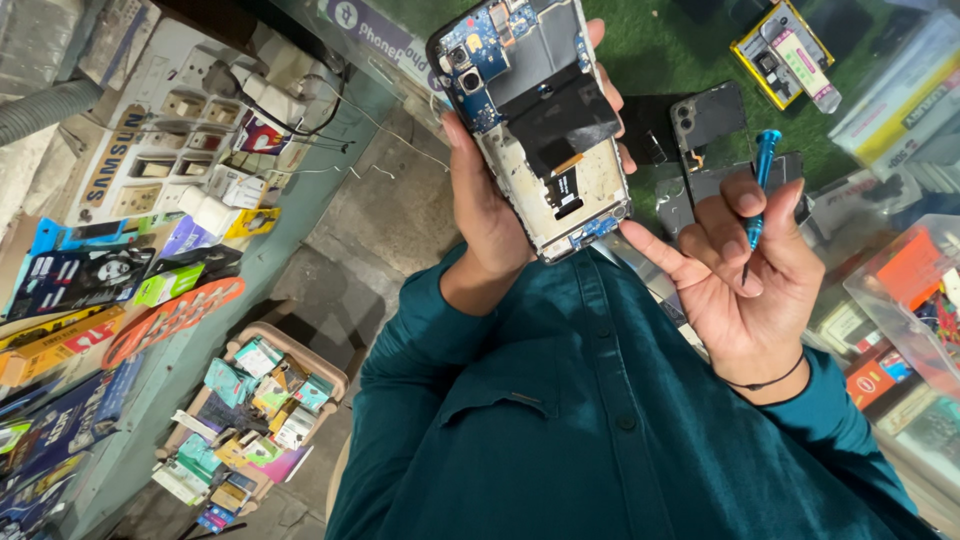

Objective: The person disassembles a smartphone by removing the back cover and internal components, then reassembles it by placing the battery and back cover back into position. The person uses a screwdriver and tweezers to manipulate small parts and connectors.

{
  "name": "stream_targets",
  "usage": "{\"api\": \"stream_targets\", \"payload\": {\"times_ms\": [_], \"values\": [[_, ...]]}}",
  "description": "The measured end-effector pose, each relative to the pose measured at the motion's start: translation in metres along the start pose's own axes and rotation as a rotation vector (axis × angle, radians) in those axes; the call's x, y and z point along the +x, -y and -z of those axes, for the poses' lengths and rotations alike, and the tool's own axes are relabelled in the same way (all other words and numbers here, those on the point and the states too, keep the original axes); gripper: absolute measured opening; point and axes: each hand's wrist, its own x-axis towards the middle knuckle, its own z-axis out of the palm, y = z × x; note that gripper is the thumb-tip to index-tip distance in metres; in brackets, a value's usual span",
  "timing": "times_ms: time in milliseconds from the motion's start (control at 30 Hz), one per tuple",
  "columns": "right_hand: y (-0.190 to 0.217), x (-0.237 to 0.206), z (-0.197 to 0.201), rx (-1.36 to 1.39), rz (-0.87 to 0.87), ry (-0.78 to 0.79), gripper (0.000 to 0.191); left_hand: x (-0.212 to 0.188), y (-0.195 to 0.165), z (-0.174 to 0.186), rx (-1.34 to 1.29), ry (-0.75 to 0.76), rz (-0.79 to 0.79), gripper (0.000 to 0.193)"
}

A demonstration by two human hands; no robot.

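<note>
An opened phone (540,125), its back cover removed so that the blue circuit board, camera modules and a black flex strip are exposed, is held up in front of the chest by the left hand (490,200), whose fingers are wrapped around the phone's edges from behind. The right hand (745,265) is seen palm up and half curled; a small blue-handled screwdriver (758,190) is pinched upright between its bent fingers and thumb, while the index finger is stretched out toward the lower corner of the phone, which it is touching or very nearly touching. Beyond the hands, on the green-covered surface (660,50), a detached dark phone back (710,115) and a yellow-framed phone part (785,50) are laid, well apart from the held phone. A teal shirt sleeve is worn on each arm. On the floor to the left, a basket (335,375) filled with small packets is seen, and above it a white socket board (160,130) with plugs is mounted.
</note>
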Motion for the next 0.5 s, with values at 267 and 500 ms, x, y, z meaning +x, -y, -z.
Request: {"api": "stream_targets", "payload": {"times_ms": [267, 500], "values": [[0.0, 0.001, 0.002, 0.017, -0.006, -0.007, 0.042, 0.0, 0.002, 0.002, -0.038, -0.003, -0.003, 0.103], [0.002, -0.008, 0.011, -0.164, 0.034, -0.041, 0.04, 0.001, 0.005, 0.001, -0.141, 0.023, -0.03, 0.095]]}}
